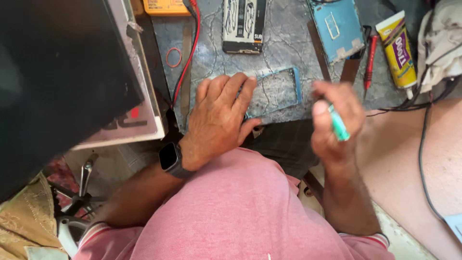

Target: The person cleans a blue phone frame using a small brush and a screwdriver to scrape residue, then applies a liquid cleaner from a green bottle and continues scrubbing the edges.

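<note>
A thin blue phone frame (pixel 288 77) lies on the grey marbled work mat (pixel 284 43). My left hand (pixel 219 118) lies flat on the frame's left side and presses it down; a dark smartwatch (pixel 169 158) is on that wrist. My right hand (pixel 334 120) hovers just right of the frame, closed around a small teal-green tool (pixel 339 126) that points down. The tool's tip is hidden by my fingers.
A phone body (pixel 244 24) and a blue phone back panel (pixel 339 26) lie at the mat's far side. A yellow glue tube (pixel 398 50), a red pen-like tool (pixel 369 60), an orange rubber band (pixel 173 57), red wire (pixel 187 53), a yellow meter (pixel 166 6) and black cables (pixel 423 96) surround them.
</note>
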